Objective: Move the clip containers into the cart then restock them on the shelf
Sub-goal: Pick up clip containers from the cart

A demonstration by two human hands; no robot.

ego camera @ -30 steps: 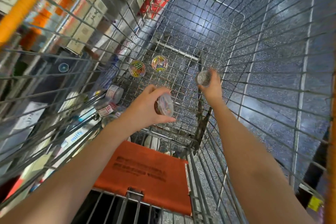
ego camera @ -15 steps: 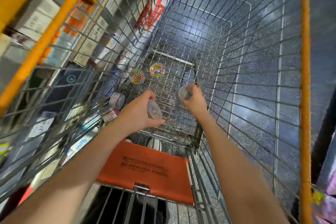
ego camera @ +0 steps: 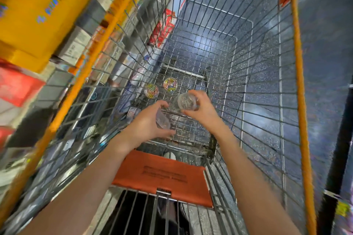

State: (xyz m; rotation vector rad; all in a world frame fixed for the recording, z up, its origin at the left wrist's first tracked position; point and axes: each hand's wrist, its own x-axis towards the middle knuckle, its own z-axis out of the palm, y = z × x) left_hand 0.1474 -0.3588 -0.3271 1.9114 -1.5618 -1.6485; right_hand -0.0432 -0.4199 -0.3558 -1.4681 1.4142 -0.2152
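Observation:
Both my arms reach down into a wire shopping cart point(ego camera: 248, 74). My left hand point(ego camera: 147, 124) grips a clear round clip container point(ego camera: 162, 118), tilted on its side. Just to its right, my right hand point(ego camera: 204, 108) holds another clear container point(ego camera: 186, 101) with silver clips, its lid toward me. The two hands almost touch, low over the cart floor. Two clear containers of coloured clips point(ego camera: 151, 91) point(ego camera: 170, 84) lie on the cart floor beyond my hands. Another container point(ego camera: 133, 112) with a red-and-white label lies at the left, partly hidden by my left hand.
The cart has orange rim rails point(ego camera: 299, 82) and an orange child-seat flap point(ego camera: 164, 175) near me. Store shelves point(ego camera: 74, 47) with boxes, a yellow carton point(ego camera: 38, 11) and price tags stand along the cart's left side. Dark speckled floor point(ego camera: 328, 44) lies to the right.
Both hands have gone deeper into the cart and come closer together, each still holding its container. The view has tipped up, showing more of the cart's far end.

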